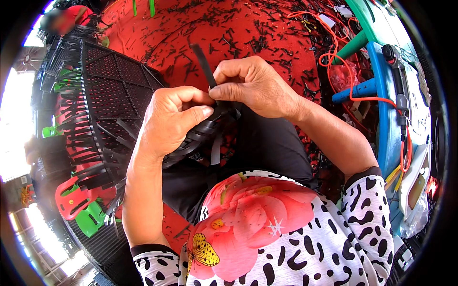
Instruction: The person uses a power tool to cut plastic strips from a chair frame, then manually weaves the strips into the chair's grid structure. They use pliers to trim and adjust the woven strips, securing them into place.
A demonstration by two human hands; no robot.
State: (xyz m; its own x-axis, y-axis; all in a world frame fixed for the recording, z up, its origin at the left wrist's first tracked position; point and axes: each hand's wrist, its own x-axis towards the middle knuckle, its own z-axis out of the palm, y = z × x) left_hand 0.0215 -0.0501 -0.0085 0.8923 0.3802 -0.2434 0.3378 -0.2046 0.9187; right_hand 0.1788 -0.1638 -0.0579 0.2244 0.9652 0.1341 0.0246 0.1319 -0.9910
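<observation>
A flat black strip (204,66) sticks up between my two hands above my lap. My right hand (260,88) pinches it between thumb and bent fingers. Close beside, my left hand (169,119) is closed, its thumb and forefinger gripping a black woven piece (193,138) where the strip meets it. The woven piece, made of similar glossy strips, rests over my dark trousers, partly hidden by my left hand. A loose strip end (216,151) hangs down from it. What lies exactly under my fingertips is covered.
A large black woven panel (114,71) with fringed strip ends stands at the left, near red and green plastic chairs (78,200). Black scraps litter the red floor (157,28). Blue (381,95) and green plastic furniture, orange cable (329,57) and a black tool (400,86) are at right. Someone in red (78,16) is far left.
</observation>
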